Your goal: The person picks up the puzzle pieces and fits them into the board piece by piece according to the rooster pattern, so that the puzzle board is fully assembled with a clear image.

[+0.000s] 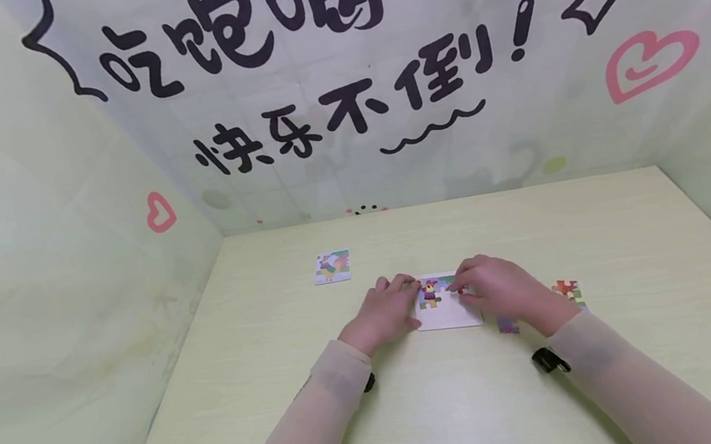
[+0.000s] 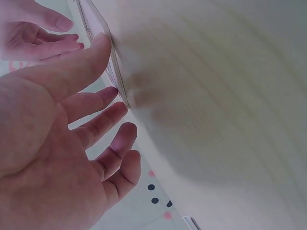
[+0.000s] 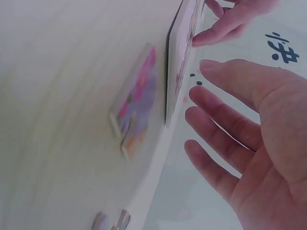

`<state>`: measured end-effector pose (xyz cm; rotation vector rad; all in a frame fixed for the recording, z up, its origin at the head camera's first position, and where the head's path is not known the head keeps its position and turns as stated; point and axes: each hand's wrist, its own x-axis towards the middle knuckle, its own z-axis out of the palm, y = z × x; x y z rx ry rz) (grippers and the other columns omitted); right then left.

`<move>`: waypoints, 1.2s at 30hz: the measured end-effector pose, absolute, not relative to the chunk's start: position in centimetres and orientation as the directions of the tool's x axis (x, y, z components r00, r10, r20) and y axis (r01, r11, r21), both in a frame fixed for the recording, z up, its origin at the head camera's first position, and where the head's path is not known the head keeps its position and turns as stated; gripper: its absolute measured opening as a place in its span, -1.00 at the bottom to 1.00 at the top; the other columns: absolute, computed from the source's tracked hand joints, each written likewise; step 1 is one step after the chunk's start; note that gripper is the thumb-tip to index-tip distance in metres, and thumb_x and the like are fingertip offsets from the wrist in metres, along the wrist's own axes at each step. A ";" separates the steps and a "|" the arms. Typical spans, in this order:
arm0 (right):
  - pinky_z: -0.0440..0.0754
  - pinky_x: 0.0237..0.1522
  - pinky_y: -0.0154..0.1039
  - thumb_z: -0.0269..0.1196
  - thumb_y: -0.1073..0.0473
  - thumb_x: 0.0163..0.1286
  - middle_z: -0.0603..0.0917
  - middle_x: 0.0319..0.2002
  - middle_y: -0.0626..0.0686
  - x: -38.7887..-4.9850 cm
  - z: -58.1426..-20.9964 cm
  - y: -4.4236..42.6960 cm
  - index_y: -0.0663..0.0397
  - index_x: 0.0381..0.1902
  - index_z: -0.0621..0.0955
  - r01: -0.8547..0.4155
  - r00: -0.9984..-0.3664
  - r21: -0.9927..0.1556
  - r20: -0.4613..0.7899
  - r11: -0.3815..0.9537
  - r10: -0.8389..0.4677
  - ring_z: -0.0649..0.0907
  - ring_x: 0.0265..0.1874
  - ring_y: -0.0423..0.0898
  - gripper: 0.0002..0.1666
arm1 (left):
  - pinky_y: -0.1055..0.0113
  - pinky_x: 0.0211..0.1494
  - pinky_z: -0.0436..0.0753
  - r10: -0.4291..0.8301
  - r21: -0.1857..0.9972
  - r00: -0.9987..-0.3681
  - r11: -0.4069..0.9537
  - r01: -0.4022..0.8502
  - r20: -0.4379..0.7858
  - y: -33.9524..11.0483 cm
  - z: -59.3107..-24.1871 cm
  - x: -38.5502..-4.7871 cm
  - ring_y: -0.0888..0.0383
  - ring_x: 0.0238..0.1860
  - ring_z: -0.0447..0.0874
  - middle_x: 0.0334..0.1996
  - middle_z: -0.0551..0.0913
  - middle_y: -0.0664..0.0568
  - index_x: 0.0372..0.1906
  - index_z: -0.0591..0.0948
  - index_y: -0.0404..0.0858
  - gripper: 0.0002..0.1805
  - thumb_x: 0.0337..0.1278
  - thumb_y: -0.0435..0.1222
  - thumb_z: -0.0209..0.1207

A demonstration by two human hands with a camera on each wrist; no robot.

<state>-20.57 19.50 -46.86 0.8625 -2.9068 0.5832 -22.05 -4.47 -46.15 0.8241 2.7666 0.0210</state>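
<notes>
A small white puzzle board (image 1: 452,317) lies on the table, with joined picture pieces (image 1: 430,293) in its upper left part. At its left edge, my left hand (image 1: 386,312) touches the rim with thumb and fingertips spread along the side; the left wrist view shows the thumb (image 2: 98,52) against the edge. My right hand (image 1: 499,287) is over the board's right part, fingertips close to the pieces. In the right wrist view its thumb (image 3: 230,72) and fingers stand apart, with no piece visible between them. The hand covers the board's upper right in the head view.
Beside the right wrist lie a purple puzzle piece group (image 1: 509,325) and an orange-and-green group (image 1: 568,291). A small square picture card (image 1: 331,266) lies farther back on the left. Printed fabric walls (image 1: 349,177) border the pale wooden table (image 1: 261,326).
</notes>
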 end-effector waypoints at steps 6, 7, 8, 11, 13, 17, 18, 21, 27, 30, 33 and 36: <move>0.70 0.03 0.07 0.47 0.22 0.28 0.75 -0.07 0.04 -20.2 -46.8 20.6 0.00 -0.08 0.83 -0.530 -0.847 -0.335 0.159 0.779 -0.508 0.70 -0.05 0.06 -0.77 | 0.16 0.24 0.49 0.538 0.090 -0.809 0.841 0.533 -0.238 -4.5 -46.1 -22.0 0.01 0.30 0.32 0.56 0.28 0.11 0.59 0.32 -0.11 -0.17 0.30 0.03 0.33; 0.70 0.04 0.07 0.47 0.22 0.29 0.75 -0.07 0.04 -20.2 -46.8 20.7 0.00 -0.09 0.83 -0.524 -0.851 -0.335 0.157 0.783 -0.502 0.70 -0.04 0.07 -0.77 | 0.16 0.24 0.48 0.537 0.092 -0.810 0.842 0.532 -0.237 -4.5 -46.1 -22.0 0.01 0.30 0.32 0.56 0.28 0.11 0.59 0.32 -0.11 -0.16 0.30 0.03 0.33; 0.69 0.05 0.09 0.47 0.22 0.29 0.75 -0.06 0.04 -20.1 -46.7 20.8 0.01 -0.10 0.82 -0.520 -0.853 -0.335 0.157 0.786 -0.498 0.70 -0.03 0.08 -0.78 | 0.15 0.25 0.48 0.536 0.094 -0.810 0.843 0.530 -0.237 -4.5 -46.1 -22.0 0.01 0.30 0.32 0.56 0.28 0.11 0.59 0.31 -0.11 -0.16 0.30 0.02 0.33; 0.69 0.06 0.09 0.46 0.23 0.29 0.75 -0.07 0.03 -20.0 -46.6 21.2 0.00 -0.12 0.83 -0.504 -0.863 -0.340 0.156 0.794 -0.481 0.70 -0.02 0.08 -0.81 | 0.15 0.27 0.48 0.537 0.103 -0.810 0.843 0.528 -0.235 -4.5 -46.1 -21.9 0.01 0.32 0.32 0.56 0.29 0.11 0.59 0.31 -0.10 -0.16 0.30 0.02 0.34; 0.68 0.07 0.09 0.46 0.24 0.29 0.75 -0.07 0.02 -19.8 -46.6 21.5 0.00 -0.14 0.83 -0.491 -0.870 -0.345 0.155 0.800 -0.468 0.70 0.00 0.08 -0.82 | 0.14 0.28 0.47 0.538 0.106 -0.810 0.842 0.529 -0.234 -4.5 -46.1 -22.0 0.01 0.32 0.32 0.56 0.29 0.11 0.59 0.32 -0.10 -0.17 0.30 0.02 0.33; 0.66 0.12 0.12 0.42 0.24 0.32 0.75 -0.05 0.03 -19.7 -46.7 22.3 0.02 -0.12 0.83 -0.467 -0.883 -0.360 0.146 0.807 -0.446 0.68 0.04 0.10 -0.82 | 0.16 0.26 0.47 0.538 0.095 -0.809 0.841 0.532 -0.236 -4.5 -46.2 -22.0 0.02 0.30 0.31 0.56 0.29 0.12 0.58 0.33 -0.09 -0.17 0.30 0.02 0.34; 0.66 0.12 0.12 0.41 0.23 0.33 0.75 -0.04 0.03 -19.6 -46.7 22.5 0.02 -0.11 0.82 -0.462 -0.886 -0.364 0.142 0.809 -0.442 0.68 0.05 0.10 -0.81 | 0.16 0.25 0.47 0.537 0.091 -0.809 0.842 0.532 -0.238 -4.5 -46.2 -22.0 0.02 0.30 0.31 0.56 0.28 0.12 0.58 0.33 -0.09 -0.17 0.29 0.02 0.34; 0.65 0.13 0.13 0.39 0.23 0.34 0.74 -0.03 0.04 -19.6 -46.8 23.0 0.03 -0.10 0.82 -0.444 -0.894 -0.375 0.129 0.814 -0.428 0.68 0.06 0.10 -0.80 | 0.17 0.25 0.48 0.535 0.084 -0.809 0.843 0.532 -0.242 -4.5 -46.2 -22.0 0.02 0.30 0.31 0.56 0.28 0.13 0.58 0.33 -0.09 -0.17 0.30 0.03 0.33; 0.67 0.06 0.13 0.42 0.26 0.30 0.75 -0.05 0.07 -19.4 -46.9 24.1 0.06 -0.11 0.82 -0.444 -0.894 -0.364 0.124 0.819 -0.430 0.68 0.01 0.12 -0.80 | 0.16 0.29 0.47 0.536 0.102 -0.808 0.843 0.528 -0.245 -4.4 -46.2 -22.0 0.02 0.32 0.31 0.56 0.28 0.12 0.59 0.32 -0.09 -0.17 0.31 0.03 0.32; 0.68 0.05 0.11 0.43 0.25 0.29 0.75 -0.06 0.06 -19.3 -46.9 24.6 0.06 -0.11 0.82 -0.444 -0.894 -0.357 0.115 0.822 -0.433 0.69 0.00 0.11 -0.80 | 0.15 0.29 0.47 0.535 0.103 -0.808 0.844 0.527 -0.248 -4.5 -46.2 -21.9 0.02 0.32 0.31 0.56 0.28 0.12 0.59 0.32 -0.09 -0.17 0.31 0.03 0.32; 0.69 0.05 0.11 0.43 0.27 0.29 0.75 -0.07 0.06 -19.3 -46.8 25.1 0.06 -0.11 0.82 -0.444 -0.894 -0.354 0.116 0.823 -0.433 0.70 -0.02 0.11 -0.79 | 0.15 0.28 0.48 0.535 0.104 -0.808 0.844 0.527 -0.246 -4.5 -46.2 -21.9 0.02 0.31 0.32 0.56 0.28 0.11 0.58 0.32 -0.09 -0.18 0.30 0.02 0.32; 0.68 0.04 0.12 0.44 0.27 0.29 0.75 -0.07 0.06 -19.3 -46.6 25.5 0.06 -0.11 0.82 -0.431 -0.901 -0.351 0.113 0.831 -0.420 0.70 -0.03 0.11 -0.79 | 0.15 0.30 0.47 0.536 0.104 -0.808 0.843 0.528 -0.244 -4.6 -46.2 -22.0 0.02 0.32 0.31 0.56 0.28 0.11 0.59 0.31 -0.10 -0.17 0.31 0.02 0.32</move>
